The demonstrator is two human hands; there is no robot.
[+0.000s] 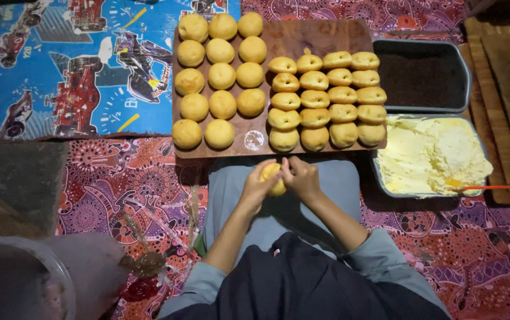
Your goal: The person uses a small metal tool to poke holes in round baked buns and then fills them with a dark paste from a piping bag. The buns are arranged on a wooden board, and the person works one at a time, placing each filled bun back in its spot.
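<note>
From the head view I see my left hand (259,184) and right hand (300,176) both closed around 1 dough ball (274,179), held over my lap just below the wooden board (326,35). Its long axis runs roughly upright in frame, top end toward the board's filled buns (328,98).

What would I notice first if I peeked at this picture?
Probably the wooden board at the top middle, crowded with golden dough balls on its left and pinched buns on its right. Just below it, the left hand and right hand cradle one dough piece.
</note>
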